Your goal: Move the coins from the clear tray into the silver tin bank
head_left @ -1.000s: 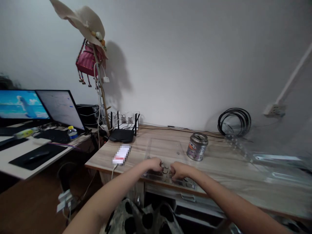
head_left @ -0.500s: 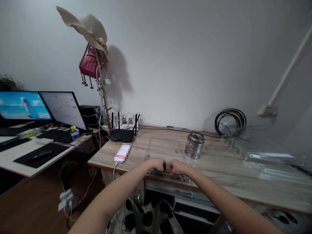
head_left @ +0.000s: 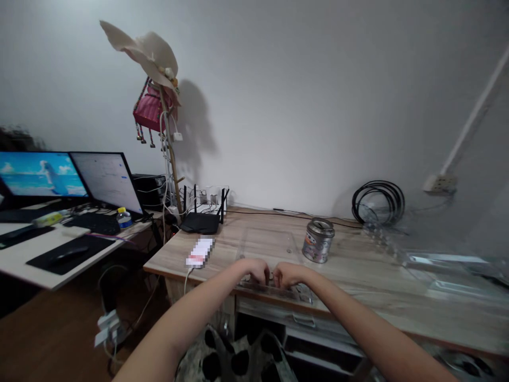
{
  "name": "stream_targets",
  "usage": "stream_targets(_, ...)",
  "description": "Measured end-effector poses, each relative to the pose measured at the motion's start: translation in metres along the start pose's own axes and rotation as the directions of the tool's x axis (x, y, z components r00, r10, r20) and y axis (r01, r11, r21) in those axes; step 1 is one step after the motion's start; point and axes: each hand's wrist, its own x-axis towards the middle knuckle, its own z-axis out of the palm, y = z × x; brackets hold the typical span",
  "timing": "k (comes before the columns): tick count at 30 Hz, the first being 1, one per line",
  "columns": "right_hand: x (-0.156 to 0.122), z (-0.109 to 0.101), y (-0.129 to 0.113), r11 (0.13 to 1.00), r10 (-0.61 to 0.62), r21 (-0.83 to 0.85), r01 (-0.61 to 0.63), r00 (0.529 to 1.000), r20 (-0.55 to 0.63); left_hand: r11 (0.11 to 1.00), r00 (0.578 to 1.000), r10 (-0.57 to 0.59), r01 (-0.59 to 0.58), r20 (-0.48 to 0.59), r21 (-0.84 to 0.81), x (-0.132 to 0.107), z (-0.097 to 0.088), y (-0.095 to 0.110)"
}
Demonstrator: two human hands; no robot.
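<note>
Head view: left hand point(head_left: 256, 269), right hand point(head_left: 289, 274) curled over clear tray point(head_left: 268, 244); grip hidden, cannot tell if pinching.

left hand point(head_left: 258, 271), right hand point(head_left: 287, 275): over clear tray point(head_left: 270, 242), desk point(head_left: 366, 265) front edge | phone point(head_left: 200, 252): near front-left corner | tin point(head_left: 318, 242): right of tray

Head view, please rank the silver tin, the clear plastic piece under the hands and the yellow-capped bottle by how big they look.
1. Clear plastic piece, largest though partly covered
2. Silver tin
3. Yellow-capped bottle
</note>
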Motion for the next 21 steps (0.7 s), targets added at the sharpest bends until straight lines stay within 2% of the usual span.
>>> stream_targets(4, -0.005, -0.007, 0.003, 0.998, 0.034, -0.05, -0.03, 0.997, 0.064, 0.983, 0.996, -0.064, 0.072, 0.055, -0.167, -0.002, -0.003, -0.001)
stream_targets(8, -0.009, -0.007, 0.007, 0.99, 0.105, -0.104, -0.094, 0.989, 0.106, 0.958, 0.991, -0.093, 0.115, 0.094, -0.264, -0.002, -0.004, -0.006)
stream_targets(11, -0.012, -0.006, 0.008, 0.985, 0.137, -0.122, -0.123, 0.983, 0.121, 0.912, 0.992, -0.114, 0.125, 0.051, -0.392, 0.0, -0.004, -0.011)
stream_targets(13, -0.014, -0.006, 0.008, 0.982, 0.144, -0.134, -0.13, 0.984, 0.101, 0.826, 0.992, -0.122, 0.077, -0.044, -0.558, 0.0, -0.005, -0.014)
stream_targets(15, -0.014, -0.008, 0.009, 0.977, 0.15, -0.161, -0.14, 0.988, 0.049, 0.618, 0.975, -0.138, -0.052, -0.173, -0.784, -0.001, -0.009, -0.016)
stream_targets(17, -0.012, -0.01, 0.011, 0.967, 0.149, -0.202, -0.153, 0.988, -0.035, 0.318, 0.942, -0.177, -0.22, -0.286, -0.922, -0.003, -0.015, -0.019)
stream_targets(19, -0.009, -0.01, 0.014, 0.958, 0.144, -0.234, -0.166, 0.984, -0.109, 0.057, 0.909, -0.224, -0.349, -0.352, -0.936, -0.007, -0.021, -0.021)
stream_targets(21, -0.004, -0.007, 0.017, 0.955, 0.146, -0.239, -0.176, 0.98, -0.138, -0.135, 0.884, -0.275, -0.426, -0.379, -0.895, -0.009, -0.026, -0.023)
